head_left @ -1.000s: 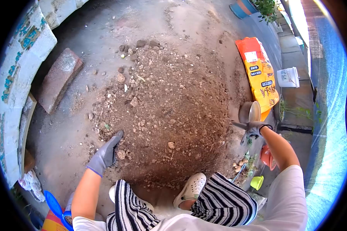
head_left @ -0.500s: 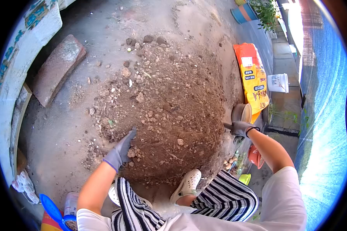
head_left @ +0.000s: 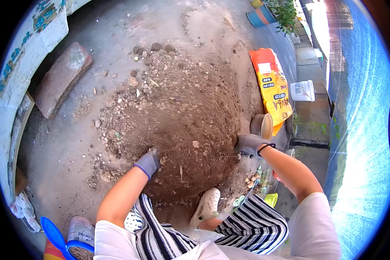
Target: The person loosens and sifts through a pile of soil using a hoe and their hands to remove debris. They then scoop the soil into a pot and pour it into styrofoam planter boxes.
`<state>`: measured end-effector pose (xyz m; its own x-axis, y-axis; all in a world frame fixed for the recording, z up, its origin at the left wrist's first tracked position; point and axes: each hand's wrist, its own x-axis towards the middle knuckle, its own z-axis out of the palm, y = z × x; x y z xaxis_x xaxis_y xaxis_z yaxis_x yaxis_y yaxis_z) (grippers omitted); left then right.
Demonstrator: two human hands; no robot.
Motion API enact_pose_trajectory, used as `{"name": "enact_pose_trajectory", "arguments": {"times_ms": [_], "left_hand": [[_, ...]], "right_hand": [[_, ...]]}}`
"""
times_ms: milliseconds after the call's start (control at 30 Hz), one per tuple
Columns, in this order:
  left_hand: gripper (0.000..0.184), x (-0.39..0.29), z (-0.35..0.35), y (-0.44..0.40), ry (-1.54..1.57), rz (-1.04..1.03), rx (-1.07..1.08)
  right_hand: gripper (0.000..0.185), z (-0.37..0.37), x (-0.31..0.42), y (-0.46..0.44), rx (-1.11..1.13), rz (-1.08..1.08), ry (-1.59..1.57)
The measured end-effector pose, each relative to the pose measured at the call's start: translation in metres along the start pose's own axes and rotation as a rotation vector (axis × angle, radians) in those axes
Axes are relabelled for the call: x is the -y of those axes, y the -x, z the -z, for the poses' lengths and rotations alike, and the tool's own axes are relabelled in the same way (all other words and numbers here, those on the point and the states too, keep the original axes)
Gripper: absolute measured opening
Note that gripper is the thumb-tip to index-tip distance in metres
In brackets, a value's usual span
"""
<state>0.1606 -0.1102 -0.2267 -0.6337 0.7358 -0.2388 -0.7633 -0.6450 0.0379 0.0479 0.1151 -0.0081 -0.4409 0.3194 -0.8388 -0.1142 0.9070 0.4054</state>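
A broad heap of brown soil (head_left: 190, 117) with small lumps lies on the ground in front of my feet. My left hand (head_left: 149, 162), in a grey glove, is pushed into the heap's near left side, its fingertips hidden in soil. My right hand (head_left: 249, 145), gloved too, is at the heap's right edge with its fingers curled; what it holds, if anything, is hidden. Just above it stands a round bowl-like pot (head_left: 261, 126). The soil between my hands is blurred.
A brick (head_left: 63, 80) lies at the left. On the right are an orange and yellow bag (head_left: 271, 84), a white bucket (head_left: 303, 91) and a blue planter (head_left: 261, 16). An open tub (head_left: 81, 234) with a blue lid stands at the lower left.
My left hand has moved right and sunk its fingers into the soil. My right hand has moved left to the heap's edge; the dark tool seen in it earlier no longer shows.
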Motion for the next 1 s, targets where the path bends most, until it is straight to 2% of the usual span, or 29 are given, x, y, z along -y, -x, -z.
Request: {"name": "enact_pose_trajectory", "arguments": {"times_ms": [267, 433, 500, 533, 567, 600, 633, 667, 733, 800, 867, 933, 1000], "left_hand": [[0.047, 0.001, -0.056, -0.048, 0.008, -0.047, 0.118], [0.046, 0.008, -0.091, -0.072, 0.046, -0.046, 0.223], [0.044, 0.004, -0.108, -0.080, 0.123, -0.016, 0.423], [0.044, 0.004, -0.115, -0.082, 0.226, 0.003, 0.609], [0.044, 0.002, -0.117, -0.087, 0.220, 0.017, 0.603], [0.044, 0.000, -0.121, -0.090, 0.074, -0.020, 0.448], [0.043, -0.001, -0.124, -0.092, -0.072, -0.059, 0.292], [0.043, -0.002, -0.125, -0.091, -0.081, -0.044, 0.285], [0.043, -0.008, -0.154, -0.066, -0.448, -0.221, 0.136], [0.042, -0.011, -0.171, -0.051, -0.569, -0.284, 0.013], [0.043, -0.025, -0.144, -0.053, -1.072, -0.473, -0.026], [0.043, -0.031, -0.148, -0.028, -1.002, -0.456, -0.084], [0.044, -0.034, -0.148, 0.004, -0.932, -0.449, -0.155]], "right_hand": [[0.022, -0.009, -0.035, 0.025, 0.034, -0.001, -0.294], [0.027, -0.004, -0.068, 0.058, -0.103, -0.017, -0.325], [0.036, -0.001, -0.087, 0.074, -0.212, -0.059, -0.310], [0.036, -0.001, -0.094, 0.079, -0.210, -0.054, -0.325], [0.033, -0.001, -0.098, 0.085, -0.291, -0.049, -0.326], [0.030, -0.005, -0.104, 0.086, -0.370, -0.045, -0.328], [0.035, -0.011, -0.113, 0.082, -0.505, -0.049, -0.185], [0.035, -0.021, -0.124, 0.075, -0.499, -0.049, -0.203], [0.047, -0.042, -0.141, 0.059, -0.924, -0.017, -0.174], [0.052, -0.047, -0.146, 0.054, -0.940, -0.026, -0.248], [0.053, -0.054, -0.157, 0.036, -1.170, 0.046, -0.262], [0.054, -0.058, -0.166, 0.026, -1.134, 0.003, -0.277], [0.054, -0.066, -0.181, 0.011, -0.945, -0.165, -0.292]]}}
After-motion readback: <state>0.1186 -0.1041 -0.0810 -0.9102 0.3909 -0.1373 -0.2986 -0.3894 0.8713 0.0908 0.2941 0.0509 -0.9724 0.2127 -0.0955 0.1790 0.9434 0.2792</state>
